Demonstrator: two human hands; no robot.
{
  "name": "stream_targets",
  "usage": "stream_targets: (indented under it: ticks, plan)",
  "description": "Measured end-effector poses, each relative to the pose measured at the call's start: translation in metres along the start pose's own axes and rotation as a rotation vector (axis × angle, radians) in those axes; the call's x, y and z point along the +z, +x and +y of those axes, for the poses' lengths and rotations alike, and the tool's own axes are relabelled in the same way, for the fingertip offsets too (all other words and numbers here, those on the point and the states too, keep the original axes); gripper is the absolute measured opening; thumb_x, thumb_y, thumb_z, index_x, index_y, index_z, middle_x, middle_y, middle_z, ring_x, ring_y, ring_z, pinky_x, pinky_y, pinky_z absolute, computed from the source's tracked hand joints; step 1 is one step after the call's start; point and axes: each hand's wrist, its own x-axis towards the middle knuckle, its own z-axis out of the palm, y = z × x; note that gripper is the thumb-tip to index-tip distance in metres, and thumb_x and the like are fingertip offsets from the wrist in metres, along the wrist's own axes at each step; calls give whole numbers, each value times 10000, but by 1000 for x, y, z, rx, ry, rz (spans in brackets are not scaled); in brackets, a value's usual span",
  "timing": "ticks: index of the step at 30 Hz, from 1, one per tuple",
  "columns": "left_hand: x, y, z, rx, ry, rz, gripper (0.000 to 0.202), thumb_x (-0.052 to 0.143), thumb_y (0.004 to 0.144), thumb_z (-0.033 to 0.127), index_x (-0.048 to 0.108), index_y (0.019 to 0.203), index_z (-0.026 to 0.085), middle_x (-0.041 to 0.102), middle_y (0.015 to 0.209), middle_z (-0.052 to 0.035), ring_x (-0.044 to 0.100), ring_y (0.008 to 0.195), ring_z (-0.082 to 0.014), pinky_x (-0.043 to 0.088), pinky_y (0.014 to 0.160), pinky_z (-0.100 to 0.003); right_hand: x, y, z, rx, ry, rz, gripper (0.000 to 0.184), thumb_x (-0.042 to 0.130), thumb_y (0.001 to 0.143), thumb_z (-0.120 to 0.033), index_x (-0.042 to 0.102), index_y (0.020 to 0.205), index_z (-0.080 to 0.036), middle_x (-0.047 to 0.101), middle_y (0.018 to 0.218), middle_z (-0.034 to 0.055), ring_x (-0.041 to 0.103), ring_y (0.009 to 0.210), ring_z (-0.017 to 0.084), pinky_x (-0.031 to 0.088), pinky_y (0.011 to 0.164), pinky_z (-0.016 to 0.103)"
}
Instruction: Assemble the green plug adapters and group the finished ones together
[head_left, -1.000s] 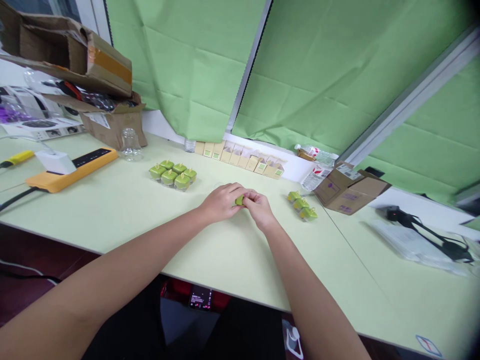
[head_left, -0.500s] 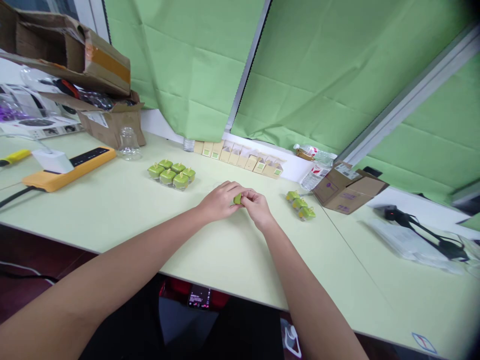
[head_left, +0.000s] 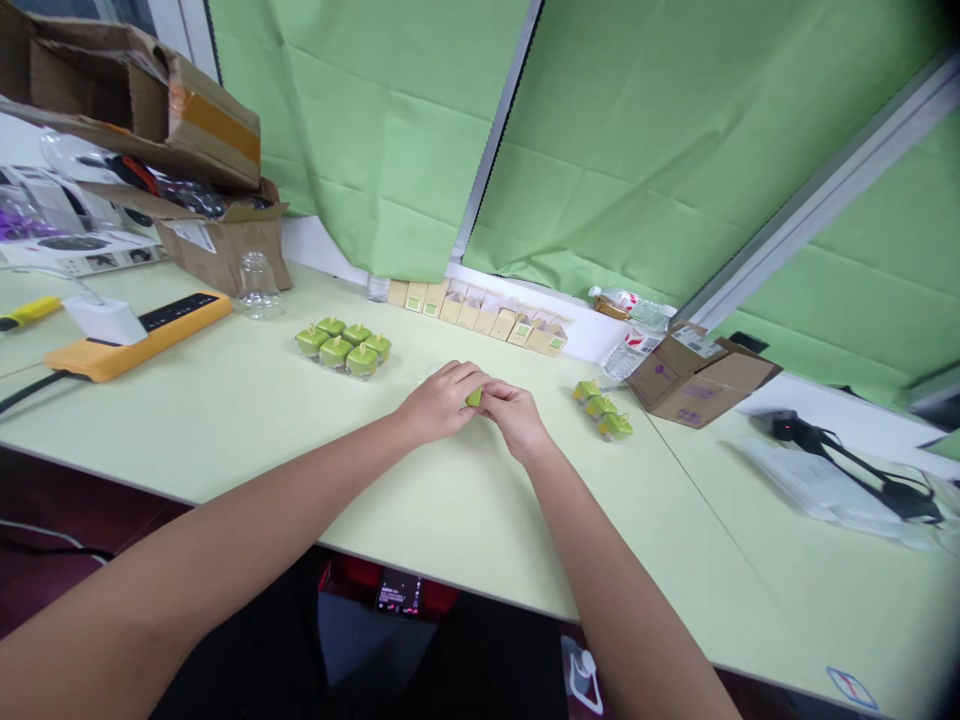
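My left hand (head_left: 441,402) and my right hand (head_left: 514,416) meet over the middle of the table, both closed on one small green lid (head_left: 473,397). Only a sliver of the lid shows between the fingers; whatever is under it is hidden. To the left stand several small clear containers with green lids (head_left: 335,350) and yellow loops on top, set in two rows. A shorter row of the same green-lidded containers (head_left: 601,405) stands to the right of my right hand. Something clear and faint lies just behind my left hand, too indistinct to name.
Several small cardboard boxes (head_left: 469,307) line the back edge. An orange power strip (head_left: 142,335), a clear jar (head_left: 257,290) and open cartons (head_left: 217,245) stand at the left. At the right are a cardboard box (head_left: 694,380), plastic bottles (head_left: 634,345) and a black strap (head_left: 855,465).
Both hands stay together in the same place. The fingers have shifted slightly, and a little less of the green lid shows.
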Motion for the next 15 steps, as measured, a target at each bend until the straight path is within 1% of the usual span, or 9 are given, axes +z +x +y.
stream_targets:
  ticks: [3, 5, 7, 9, 11, 13, 15]
  plan:
    - [0, 1, 1, -4, 6, 2, 359, 580, 801, 98, 574, 1139, 217, 612, 1074, -64, 556, 1013, -228, 488, 883, -390, -1, 0, -1, 15, 24, -49, 129, 706, 592, -217, 712, 714, -177, 650, 729, 4, 567, 701, 142, 511, 753, 317]
    - [-1, 2, 1, -7, 13, 2, 338, 596, 813, 132, 576, 1140, 218, 616, 1064, -65, 563, 1007, -231, 485, 883, -396, -2, 1, 0, -3, 2, -57, 112, 679, 607, -226, 694, 706, -178, 634, 722, -1, 558, 696, 139, 499, 731, 306]
    - [-1, 2, 1, -11, 21, 7, 330, 614, 830, 181, 572, 1155, 217, 619, 1058, -67, 567, 1000, -235, 479, 887, -400, -2, 3, 1, -47, -58, -13, 75, 651, 609, -227, 667, 662, -176, 629, 749, 9, 560, 727, 150, 489, 711, 295]
    - [0, 2, 1, -6, 26, 7, 336, 621, 842, 218, 567, 1174, 216, 621, 1056, -68, 569, 996, -237, 475, 889, -397, -2, 5, 2, -103, -122, 43, 51, 637, 602, -218, 647, 624, -174, 635, 822, 29, 566, 780, 164, 481, 708, 286]
    - [0, 2, 0, 7, 26, 4, 341, 620, 847, 222, 565, 1183, 215, 621, 1058, -69, 568, 996, -234, 474, 889, -390, -3, 5, 3, -129, -148, 48, 57, 640, 603, -213, 654, 639, -171, 633, 868, 38, 567, 809, 168, 477, 717, 281]
    - [-1, 2, 0, 12, 21, 2, 336, 617, 843, 205, 571, 1175, 207, 619, 1061, -70, 565, 998, -229, 473, 891, -382, -5, 5, 2, -109, -130, -17, 102, 662, 623, -236, 673, 703, -173, 627, 852, 32, 566, 802, 165, 479, 732, 286]
    - [-2, 2, 1, 6, 14, -1, 332, 621, 835, 199, 577, 1165, 201, 618, 1059, -72, 562, 996, -229, 474, 888, -379, -8, 4, 1, -74, -98, -104, 155, 685, 656, -292, 681, 763, -179, 620, 817, 20, 566, 782, 160, 486, 754, 302]
